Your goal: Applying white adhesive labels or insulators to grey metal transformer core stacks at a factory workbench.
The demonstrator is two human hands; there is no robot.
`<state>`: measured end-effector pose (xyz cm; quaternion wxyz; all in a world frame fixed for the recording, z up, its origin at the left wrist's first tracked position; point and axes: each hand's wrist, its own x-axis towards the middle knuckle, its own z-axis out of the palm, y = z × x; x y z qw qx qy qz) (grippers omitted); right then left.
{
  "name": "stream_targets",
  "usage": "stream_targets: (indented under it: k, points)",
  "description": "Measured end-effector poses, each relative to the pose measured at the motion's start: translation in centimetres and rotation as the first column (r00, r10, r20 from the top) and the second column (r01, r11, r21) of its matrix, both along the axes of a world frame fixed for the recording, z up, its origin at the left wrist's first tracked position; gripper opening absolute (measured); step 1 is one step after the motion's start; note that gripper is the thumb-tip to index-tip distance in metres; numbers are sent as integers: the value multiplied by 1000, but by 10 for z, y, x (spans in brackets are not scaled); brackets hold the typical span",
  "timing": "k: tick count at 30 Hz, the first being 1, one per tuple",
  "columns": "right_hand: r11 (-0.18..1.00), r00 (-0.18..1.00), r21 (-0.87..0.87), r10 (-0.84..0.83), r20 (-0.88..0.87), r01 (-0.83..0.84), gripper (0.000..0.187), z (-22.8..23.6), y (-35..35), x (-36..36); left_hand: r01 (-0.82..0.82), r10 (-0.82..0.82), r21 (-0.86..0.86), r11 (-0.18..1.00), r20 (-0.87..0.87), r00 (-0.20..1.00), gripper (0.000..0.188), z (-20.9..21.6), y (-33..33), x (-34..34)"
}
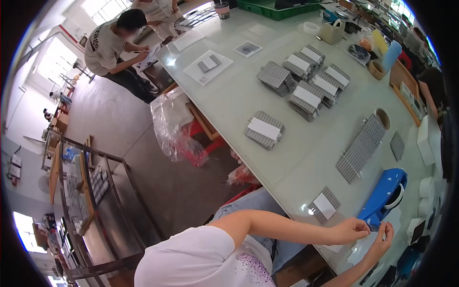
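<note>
My left hand (353, 230) and my right hand (382, 239) meet over the near table edge, fingers pinched close together on a small thin pale piece too small to make out. Under them lies a white sheet (364, 248). Just left of my left hand sits a small grey finned metal block with a white pad (324, 205). A blue curved object (382, 191) lies just beyond both hands.
More grey finned blocks with white pads (264, 130) (308, 97) and a long finned strip (361, 148) lie on the pale table (239, 91). A green crate (275, 9) stands at the far end. Another person (110, 43) bends over there. A plastic bag (174, 131) and a metal rack (95, 191) stand on the floor.
</note>
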<state>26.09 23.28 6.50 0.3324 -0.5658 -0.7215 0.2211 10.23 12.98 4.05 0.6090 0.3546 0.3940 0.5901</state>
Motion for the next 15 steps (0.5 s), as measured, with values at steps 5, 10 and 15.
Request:
stream_targets:
  k: [5, 10, 15]
  points:
    - [1000, 999, 16, -1, 48, 0, 22, 12, -5, 25, 124, -95, -162, 979, 175, 980, 23, -3, 15, 34]
    - [997, 974, 67, 60, -217, -46, 13, 5, -30, -42, 174, 34, -352, 920, 514, 857, 15, -18, 16, 0]
    - [998, 942, 42, -20, -334, 36, 9, 14, -89, -28, 293, 11, -418, 860, 589, 808, 22, 14, 16, -4]
